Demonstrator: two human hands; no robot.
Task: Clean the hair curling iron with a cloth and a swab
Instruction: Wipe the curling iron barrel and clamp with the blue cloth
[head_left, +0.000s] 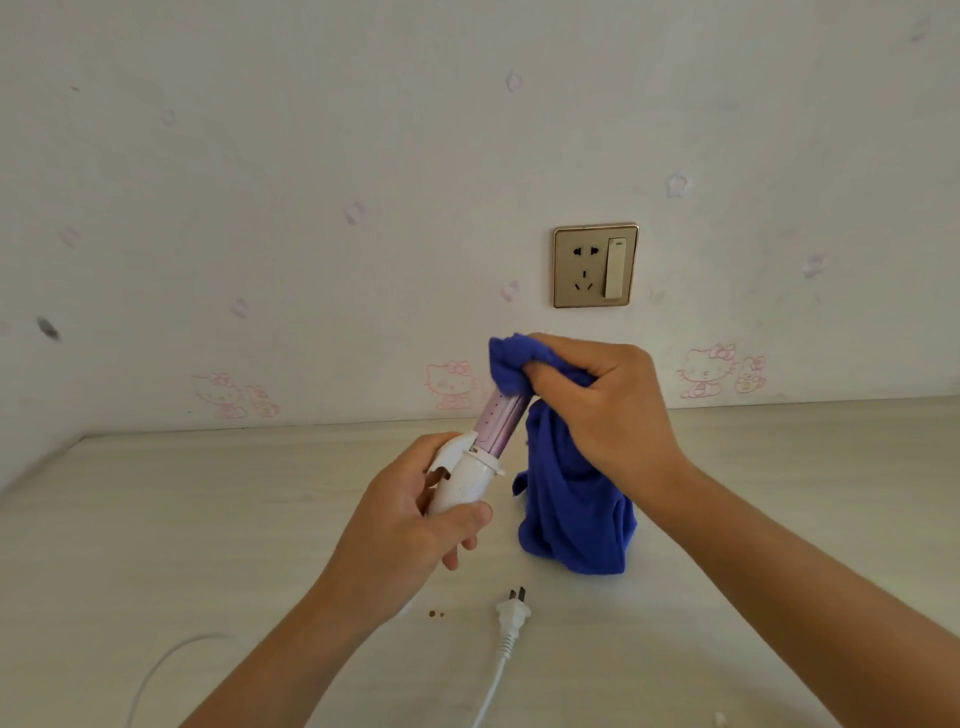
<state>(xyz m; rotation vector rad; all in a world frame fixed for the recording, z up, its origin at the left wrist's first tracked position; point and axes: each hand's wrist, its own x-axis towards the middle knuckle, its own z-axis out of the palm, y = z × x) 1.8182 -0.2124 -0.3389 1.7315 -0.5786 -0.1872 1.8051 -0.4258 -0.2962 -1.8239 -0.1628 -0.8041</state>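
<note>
My left hand (410, 514) grips the white handle of the curling iron (470, 475), which points up and to the right above the table. Its pale purple barrel shows only between the handle and the blue cloth (571, 509). My right hand (608, 405) squeezes the cloth around the barrel's tip, which is hidden. The rest of the cloth hangs down to the tabletop. No swab can be seen.
The iron's white plug (513, 616) lies unplugged on the pale wooden table (208, 519), its cord (171, 662) looping off the near edge. A gold-framed wall socket with a switch (595, 266) is on the wallpapered wall behind. Two small dark specks (435, 614) lie near the plug.
</note>
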